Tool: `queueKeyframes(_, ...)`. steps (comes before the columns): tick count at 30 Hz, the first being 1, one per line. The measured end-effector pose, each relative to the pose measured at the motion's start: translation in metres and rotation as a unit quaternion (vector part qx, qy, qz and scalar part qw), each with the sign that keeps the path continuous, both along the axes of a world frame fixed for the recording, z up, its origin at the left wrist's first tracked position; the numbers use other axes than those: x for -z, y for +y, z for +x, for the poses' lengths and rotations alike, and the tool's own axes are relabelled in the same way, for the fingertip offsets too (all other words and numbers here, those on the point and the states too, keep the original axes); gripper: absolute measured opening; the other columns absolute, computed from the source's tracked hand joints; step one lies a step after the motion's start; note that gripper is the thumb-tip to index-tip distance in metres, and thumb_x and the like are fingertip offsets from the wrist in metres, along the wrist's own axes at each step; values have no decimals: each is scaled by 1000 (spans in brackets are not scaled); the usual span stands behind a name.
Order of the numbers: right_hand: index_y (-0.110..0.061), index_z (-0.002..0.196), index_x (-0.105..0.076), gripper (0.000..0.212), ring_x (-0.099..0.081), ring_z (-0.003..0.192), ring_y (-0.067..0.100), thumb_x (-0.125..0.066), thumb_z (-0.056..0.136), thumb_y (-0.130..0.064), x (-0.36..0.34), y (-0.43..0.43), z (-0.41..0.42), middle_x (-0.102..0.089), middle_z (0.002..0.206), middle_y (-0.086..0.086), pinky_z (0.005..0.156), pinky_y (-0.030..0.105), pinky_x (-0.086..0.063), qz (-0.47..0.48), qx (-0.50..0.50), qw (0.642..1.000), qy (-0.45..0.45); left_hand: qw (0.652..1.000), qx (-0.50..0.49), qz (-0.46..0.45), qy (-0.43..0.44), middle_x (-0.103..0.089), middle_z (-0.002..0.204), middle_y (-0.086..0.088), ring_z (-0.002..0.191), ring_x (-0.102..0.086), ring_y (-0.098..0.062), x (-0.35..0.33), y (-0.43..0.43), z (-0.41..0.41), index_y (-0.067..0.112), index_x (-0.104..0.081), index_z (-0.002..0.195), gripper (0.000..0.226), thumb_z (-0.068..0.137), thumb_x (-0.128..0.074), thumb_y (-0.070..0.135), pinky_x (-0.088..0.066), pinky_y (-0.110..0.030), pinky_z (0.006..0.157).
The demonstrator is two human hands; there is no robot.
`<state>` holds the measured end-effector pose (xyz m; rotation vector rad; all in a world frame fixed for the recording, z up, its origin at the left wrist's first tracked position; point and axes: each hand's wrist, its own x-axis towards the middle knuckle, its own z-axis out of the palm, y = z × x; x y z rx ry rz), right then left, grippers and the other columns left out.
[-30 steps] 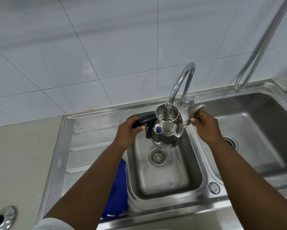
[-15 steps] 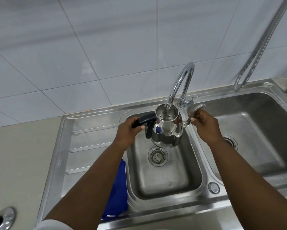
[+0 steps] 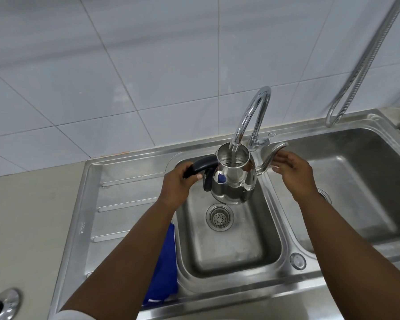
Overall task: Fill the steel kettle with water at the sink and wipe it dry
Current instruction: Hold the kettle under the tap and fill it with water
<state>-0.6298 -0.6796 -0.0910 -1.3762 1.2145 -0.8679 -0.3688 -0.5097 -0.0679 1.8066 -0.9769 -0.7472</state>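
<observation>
Our left hand (image 3: 178,181) has its grip wrapped tight around the black handle (image 3: 200,168) of the steel kettle (image 3: 233,179), fingers curled right over it. Our right hand (image 3: 291,172) has a looser grip, its fingertips (image 3: 276,161) resting against the kettle's curved spout (image 3: 271,155) with the fingers partly spread.

The kettle is polished and mirror-bright, round-bellied with a narrow open neck, and its swan-necked spout points right. It hangs in the air between our two hands, over the left basin of the sink (image 3: 229,245), above the perforated round drain (image 3: 219,218). Its mouth sits directly under the outlet of the chrome gooseneck tap (image 3: 252,114), and a thin stream of water falls into it.

The sink is brushed stainless steel with two basins and a ribbed draining board on the left. A blue cloth (image 3: 164,269) lies over the sink's front left edge, partly hidden by our left forearm. Behind are glossy white tiles. A small stamped mark on the draining board is too small to read.
</observation>
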Motion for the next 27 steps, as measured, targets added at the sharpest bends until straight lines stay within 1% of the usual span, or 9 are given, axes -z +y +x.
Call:
queueKeyframes(2,-7,122,-64,40,-68,100,24,-47,91,14,2,-6,-3,-70,109,14,101,44,-53,-23,11,999,39,1000,2,-5,1,-69,106,6,103,-63,-12,-1,0,-1,27,-67,111,29,84,-73,14,-51,-32,95)
queueKeyframes(3,-7,123,-64,41,-67,101,22,-47,91,13,2,-9,-5,-70,109,11,104,40,-50,-56,0,994,90,1000,4,-5,0,-69,106,6,102,-63,-12,-1,1,0,26,-67,110,29,84,-73,15,-51,-33,95)
queueKeyframes(5,-4,129,-61,46,-64,110,22,-46,89,14,-1,-13,-6,-68,121,14,104,18,-39,-145,-30,967,208,1000,7,-1,-9,-69,106,5,102,-63,-12,0,1,0,24,-68,111,28,85,-72,16,-51,-34,96)
queueKeyframes(6,-4,135,-57,51,-61,118,26,-46,88,14,-2,-16,-5,-63,132,15,102,13,-33,-180,-45,952,243,1000,8,2,-10,-69,106,5,102,-63,-12,1,0,1,24,-68,111,28,85,-72,17,-51,-34,96)
queueKeyframes(9,-12,152,-37,69,-41,142,27,-46,88,12,-5,-28,-1,-36,159,7,111,21,-26,-225,-113,914,318,1000,9,5,1,-69,106,5,103,-64,-14,3,0,1,27,-68,110,27,84,-72,18,-51,-39,98)
queueKeyframes(11,-15,157,-23,78,-28,148,26,-47,87,11,-4,-36,1,-18,166,2,116,28,-25,-229,-162,884,375,1000,8,5,7,-70,106,5,104,-64,-15,4,-1,1,28,-68,109,27,84,-73,19,-51,-41,98)
queueKeyframes(13,-14,159,-15,84,-22,150,28,-50,87,10,-3,-41,3,-8,168,2,118,34,-26,-232,-188,861,412,1000,3,4,12,-70,105,5,102,-64,-16,4,-1,2,28,-68,108,27,84,-73,19,-51,-43,98)
queueKeyframes(21,-13,159,-2,94,-13,153,30,-55,83,7,6,-49,1,6,168,3,121,41,-27,-232,-229,826,460,1000,1,11,9,-70,100,6,99,-65,-17,6,0,2,28,-68,107,24,84,-73,20,-51,-44,96)
queueKeyframes(27,-17,156,14,93,-2,155,33,-46,86,-1,7,-60,2,16,167,2,116,49,-34,-241,-247,770,536,1000,3,12,9,-71,99,5,99,-65,-17,5,2,3,28,-68,106,23,85,-72,19,-51,-44,95)
